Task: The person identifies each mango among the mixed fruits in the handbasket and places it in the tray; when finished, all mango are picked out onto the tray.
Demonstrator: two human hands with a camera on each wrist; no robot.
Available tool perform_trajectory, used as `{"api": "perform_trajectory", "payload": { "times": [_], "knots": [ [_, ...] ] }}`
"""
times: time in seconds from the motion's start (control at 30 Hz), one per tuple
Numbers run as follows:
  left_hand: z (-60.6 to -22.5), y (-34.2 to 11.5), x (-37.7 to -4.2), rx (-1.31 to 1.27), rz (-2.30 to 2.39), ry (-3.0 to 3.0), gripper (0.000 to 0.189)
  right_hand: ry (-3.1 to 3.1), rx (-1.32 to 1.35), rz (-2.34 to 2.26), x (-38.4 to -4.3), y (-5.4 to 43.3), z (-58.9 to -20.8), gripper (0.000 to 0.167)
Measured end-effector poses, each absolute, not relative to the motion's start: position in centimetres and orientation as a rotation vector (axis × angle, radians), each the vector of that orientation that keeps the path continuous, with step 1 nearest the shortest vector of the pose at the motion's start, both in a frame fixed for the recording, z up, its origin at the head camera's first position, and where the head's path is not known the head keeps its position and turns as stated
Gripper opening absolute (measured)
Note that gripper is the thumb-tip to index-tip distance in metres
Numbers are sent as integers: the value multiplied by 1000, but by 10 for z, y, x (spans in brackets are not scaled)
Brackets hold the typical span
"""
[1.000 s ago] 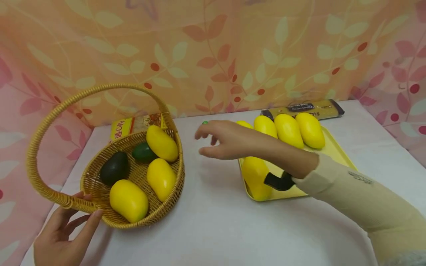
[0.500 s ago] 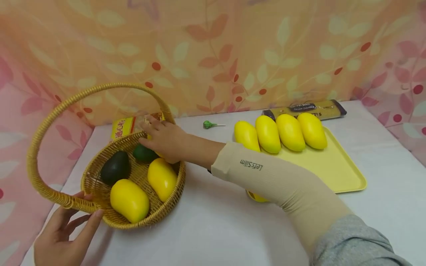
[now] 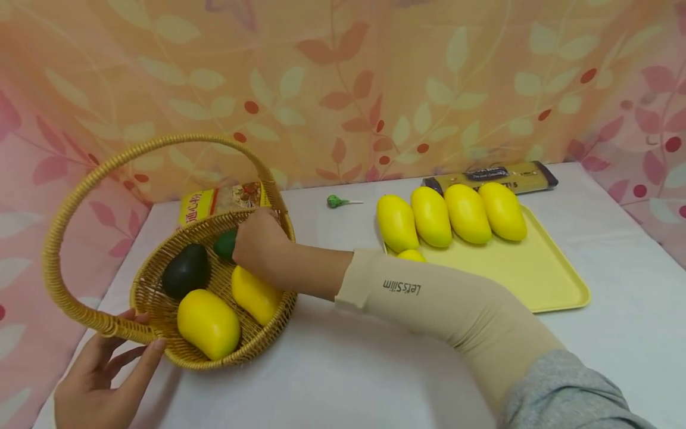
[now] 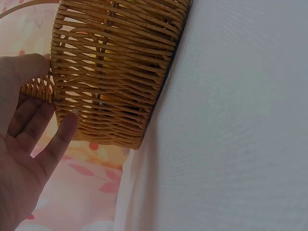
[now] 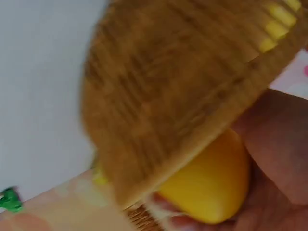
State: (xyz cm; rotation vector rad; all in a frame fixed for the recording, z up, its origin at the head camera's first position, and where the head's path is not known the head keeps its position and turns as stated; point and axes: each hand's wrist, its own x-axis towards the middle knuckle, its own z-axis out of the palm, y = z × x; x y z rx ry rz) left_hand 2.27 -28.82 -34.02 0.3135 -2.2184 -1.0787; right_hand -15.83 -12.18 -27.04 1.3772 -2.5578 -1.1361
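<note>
In the head view, a wicker basket (image 3: 140,292) with a tall handle stands at the left. My left hand (image 3: 102,381) holds its near rim at the handle's foot, thumb and fingers on either side. My right hand (image 3: 262,247) reaches over the basket's right side. The right wrist view shows its fingers curled round a yellow mango (image 5: 211,178), which the hand hides from the head view. Two more mangoes, one nearer (image 3: 209,323) and one partly covered by my right hand (image 3: 252,292), lie inside, with a dark avocado (image 3: 185,271) and a green one (image 3: 225,244).
A yellow tray (image 3: 557,280) at the right bears several mangoes (image 3: 466,213), one mostly behind my right sleeve. Behind it lies a spaghetti packet (image 3: 493,177). A green lollipop (image 3: 336,201) lies at the back middle, and a pasta bag (image 3: 198,205) behind the basket.
My right hand has moved left from mid-table to the basket and now grips the mango at its far right side. The left hand and basket have stayed put.
</note>
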Motion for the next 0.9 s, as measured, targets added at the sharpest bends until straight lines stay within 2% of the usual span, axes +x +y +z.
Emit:
{"api": "perform_trajectory", "payload": {
  "times": [0.17,0.43,0.5,0.67,0.9],
  "knots": [
    [-340,-288,23,337,-1086,-2214,61,-2790,1256,-1166,-145,-131,-268,53],
    [-342,-290,22,354,-1087,-2215,61,-2875,1185,-1258,-139,-131,-266,65],
    [-341,-290,22,340,-1082,-2219,61,-2874,1196,-1240,-138,-129,-266,63],
    [-341,-289,23,311,-1089,-2214,62,-2826,1315,-1002,-142,-114,-270,46],
    [-343,-291,22,282,-1098,-2196,64,-2677,1411,-713,-139,-86,-263,40]
  ]
}}
